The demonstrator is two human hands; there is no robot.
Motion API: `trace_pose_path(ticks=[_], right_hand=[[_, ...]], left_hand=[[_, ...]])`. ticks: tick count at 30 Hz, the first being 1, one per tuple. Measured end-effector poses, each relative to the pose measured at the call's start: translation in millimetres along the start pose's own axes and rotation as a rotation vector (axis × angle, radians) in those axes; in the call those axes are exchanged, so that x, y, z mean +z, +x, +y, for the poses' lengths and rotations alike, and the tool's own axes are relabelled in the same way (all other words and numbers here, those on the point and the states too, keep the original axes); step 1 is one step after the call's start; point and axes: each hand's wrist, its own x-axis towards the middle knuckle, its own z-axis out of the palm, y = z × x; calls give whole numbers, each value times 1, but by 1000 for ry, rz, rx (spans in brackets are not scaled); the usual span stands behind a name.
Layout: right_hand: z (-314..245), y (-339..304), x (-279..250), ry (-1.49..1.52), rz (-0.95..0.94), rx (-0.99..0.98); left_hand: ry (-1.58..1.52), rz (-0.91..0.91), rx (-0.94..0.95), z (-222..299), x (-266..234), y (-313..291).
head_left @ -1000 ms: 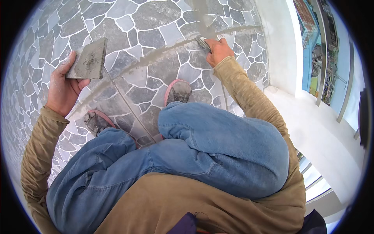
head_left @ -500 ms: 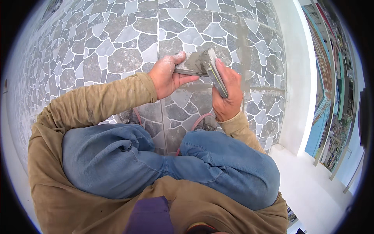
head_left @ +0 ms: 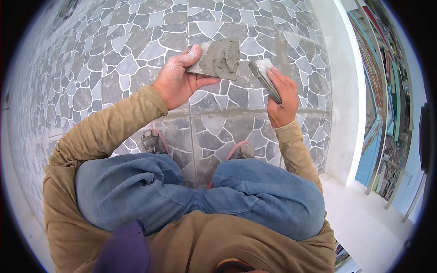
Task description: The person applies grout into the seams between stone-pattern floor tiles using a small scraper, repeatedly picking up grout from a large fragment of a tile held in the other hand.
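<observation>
My left hand (head_left: 178,78) grips a small flat board (head_left: 200,64), thumb on top and fingers underneath. Grey mortar (head_left: 223,59) lies in a thick lump over the board's far right part. To the right, my right hand (head_left: 283,96) is closed around a putty knife (head_left: 265,75) with a pale blade face and grey paste along its left edge. A short gap separates the knife from the board. Both are held above the stone-patterned tile floor (head_left: 136,45). Smears of grey grout (head_left: 259,112) run along tile joints beneath my hands.
My knees in blue jeans (head_left: 132,182) are bent wide, with my sandalled feet (head_left: 154,142) on the tiles. A white wall (head_left: 341,91) bounds the floor at right. Beyond it lie long boards and mixed clutter (head_left: 387,113).
The putty knife has come off the board and moved right and slightly down. The board has shifted left and up, and the mortar on it now shows as a lump toward its right end.
</observation>
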Motion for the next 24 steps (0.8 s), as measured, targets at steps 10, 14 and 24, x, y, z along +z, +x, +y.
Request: trace_pose_path(ticks=[10,14,24], right_hand=[[-24,12,-33,1002,-29,684],[-49,8,-23,683,-149,517],[-11,19,-22,1131,91,821]], left_hand=[[107,138,-101,-3,-12,7],[82,206,-95,-15,-6,7],[197,196,-109,-17,-1,4]])
